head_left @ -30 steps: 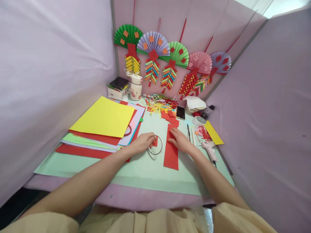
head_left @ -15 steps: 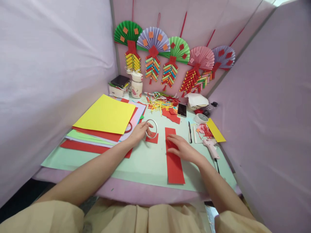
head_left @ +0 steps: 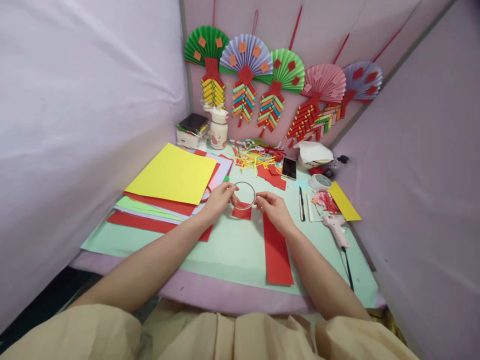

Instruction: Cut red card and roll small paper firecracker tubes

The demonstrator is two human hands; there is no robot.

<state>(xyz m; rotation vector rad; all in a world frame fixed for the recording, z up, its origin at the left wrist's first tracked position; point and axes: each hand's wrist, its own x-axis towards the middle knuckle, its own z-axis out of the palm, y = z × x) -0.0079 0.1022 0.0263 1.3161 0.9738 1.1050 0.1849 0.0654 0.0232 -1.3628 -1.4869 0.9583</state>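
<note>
A thin grey ring (head_left: 250, 186) is held up above the table between both hands. My left hand (head_left: 219, 198) pinches its left side and my right hand (head_left: 273, 207) pinches its right side. Just under the ring lies a small red paper piece (head_left: 242, 212). A long red paper strip (head_left: 276, 247) lies on the pale green mat (head_left: 232, 250) beneath my right wrist, running towards the table's front edge.
A stack of coloured sheets topped by a yellow one (head_left: 174, 175) lies left. Paper scraps (head_left: 255, 159), a phone (head_left: 289, 168), a tape roll (head_left: 319, 181), a pen (head_left: 301, 196) and a glue gun (head_left: 335, 229) sit right. Paper fans (head_left: 245, 55) hang on the back wall.
My left hand lifted the ring off the table and carried it right. My right hand left the red strip and took hold of the ring's other side.
</note>
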